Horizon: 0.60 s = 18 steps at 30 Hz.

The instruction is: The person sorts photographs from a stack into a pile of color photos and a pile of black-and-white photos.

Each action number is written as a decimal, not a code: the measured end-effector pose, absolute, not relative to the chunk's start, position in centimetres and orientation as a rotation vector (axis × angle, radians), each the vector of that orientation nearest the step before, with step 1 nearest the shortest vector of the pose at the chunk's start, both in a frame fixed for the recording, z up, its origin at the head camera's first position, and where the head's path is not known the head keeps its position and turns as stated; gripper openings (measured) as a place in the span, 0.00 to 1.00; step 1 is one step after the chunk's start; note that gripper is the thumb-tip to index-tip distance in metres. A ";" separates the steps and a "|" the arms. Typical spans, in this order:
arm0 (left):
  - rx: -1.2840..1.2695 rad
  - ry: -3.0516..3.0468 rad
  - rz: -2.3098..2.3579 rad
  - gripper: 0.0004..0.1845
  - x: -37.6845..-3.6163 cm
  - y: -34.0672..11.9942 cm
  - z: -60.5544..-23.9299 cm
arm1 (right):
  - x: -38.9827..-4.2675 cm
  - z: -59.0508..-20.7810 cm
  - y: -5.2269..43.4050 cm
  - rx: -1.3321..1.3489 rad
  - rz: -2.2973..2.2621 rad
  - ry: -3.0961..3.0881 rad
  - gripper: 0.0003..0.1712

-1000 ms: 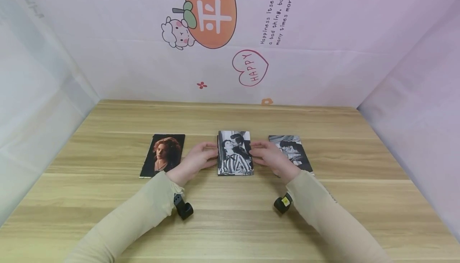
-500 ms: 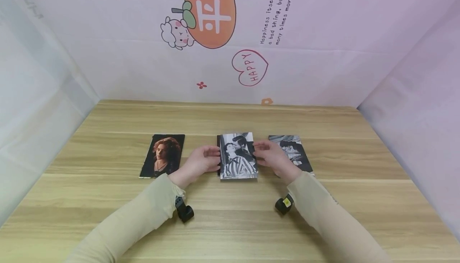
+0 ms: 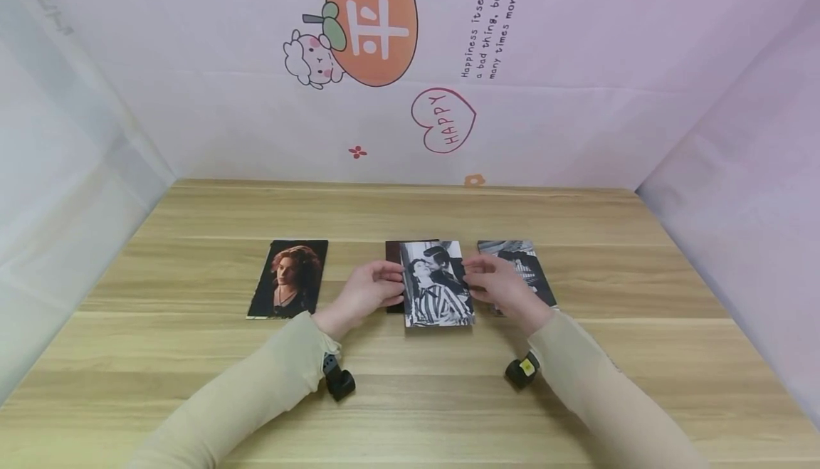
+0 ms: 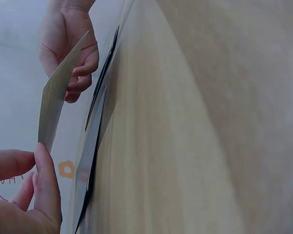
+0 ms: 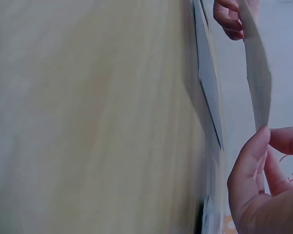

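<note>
A black-and-white photo card [image 3: 438,291] of a couple is held between both hands, raised off the table as the wrist views show. My left hand [image 3: 366,291] pinches its left edge between thumb and fingers; my right hand [image 3: 502,285] pinches the right edge. In the left wrist view the card [image 4: 56,102] stands up from the thumb [image 4: 46,180], its plain back showing. Partly covered below it lies a dark card [image 3: 396,250] on the table. To the right, another black-and-white photo card [image 3: 537,277] is partly hidden behind my right hand.
At the left lies a photo card [image 3: 288,279] of a person with reddish hair on black. The wooden table [image 3: 410,412] meets a white printed cloth [image 3: 551,134] at the back, with pale cloth walls on both sides. Black wrist cameras [image 3: 339,382] hang under the sleeves.
Both hands have lifted the couple's photo card off the middle pile and moved it right and toward me. More of the dark card below now shows.
</note>
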<state>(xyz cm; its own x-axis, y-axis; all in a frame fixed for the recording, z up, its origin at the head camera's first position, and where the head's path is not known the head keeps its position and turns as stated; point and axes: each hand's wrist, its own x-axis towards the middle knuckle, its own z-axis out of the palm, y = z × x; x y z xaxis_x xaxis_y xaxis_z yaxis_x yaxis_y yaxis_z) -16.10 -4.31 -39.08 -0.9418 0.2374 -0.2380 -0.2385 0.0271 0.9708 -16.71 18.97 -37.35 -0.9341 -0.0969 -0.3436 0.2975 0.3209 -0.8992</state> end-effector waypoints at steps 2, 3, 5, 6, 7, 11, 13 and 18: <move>0.003 1.970 1.991 0.19 -16.0 -3.9 -39.1 | -16.6 -37.3 19.4 0.176 -1.644 2.263 0.21; 0.011 1.970 1.992 0.19 -16.0 -3.7 -39.1 | -16.5 -37.3 19.7 0.177 -1.639 2.268 0.21; 0.022 1.968 1.997 0.19 -16.0 -3.2 -39.1 | -16.4 -37.3 20.2 0.172 -1.632 2.274 0.20; 0.022 1.966 2.000 0.19 -16.0 -3.0 -39.0 | -16.4 -37.4 20.4 0.174 -1.624 2.284 0.20; 0.029 1.966 2.004 0.19 -15.9 -2.7 -39.0 | -16.4 -37.4 20.7 0.173 -1.611 2.299 0.21; 0.056 1.934 2.035 0.20 -15.9 -1.6 -38.9 | -16.1 -37.4 21.6 0.168 -1.621 2.325 0.22; 0.071 1.918 2.044 0.20 -15.8 -1.0 -38.8 | -16.0 -37.3 22.0 0.162 -1.646 2.324 0.23; 0.100 1.892 2.056 0.20 -15.8 0.2 -38.2 | -15.7 -36.9 23.2 0.142 -1.682 2.311 0.26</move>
<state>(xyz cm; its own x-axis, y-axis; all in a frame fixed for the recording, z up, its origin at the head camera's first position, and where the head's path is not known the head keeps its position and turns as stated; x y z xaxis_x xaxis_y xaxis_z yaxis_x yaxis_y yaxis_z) -15.76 0.17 -38.23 -0.9385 0.2958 -0.1780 -0.2019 -0.0521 0.9780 -15.70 23.24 -36.92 -0.9563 -0.0841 -0.2801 0.2407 0.3178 -0.9171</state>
